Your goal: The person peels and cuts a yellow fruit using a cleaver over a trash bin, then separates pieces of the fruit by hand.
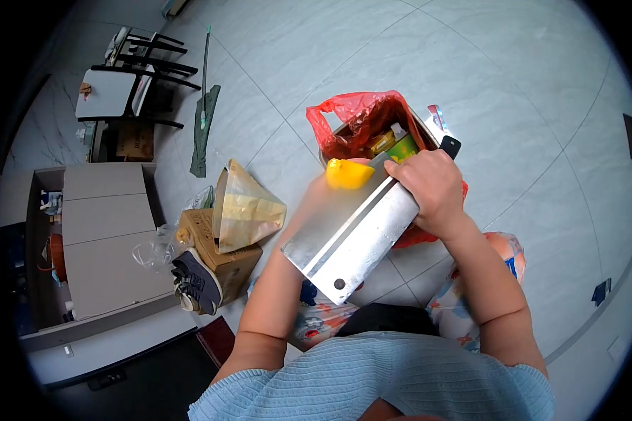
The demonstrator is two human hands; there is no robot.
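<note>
While right hand (432,184) grips cleaver (372,242), edge beside yellow piece (347,175), floor (534,189) opens rightward.

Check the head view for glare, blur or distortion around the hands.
Head view: bright glare on the cleaver; left hand soft-edged, mostly hidden behind it; right hand fairly sharp; joint lines on the floor bowed by the wide lens, corners black.
</note>
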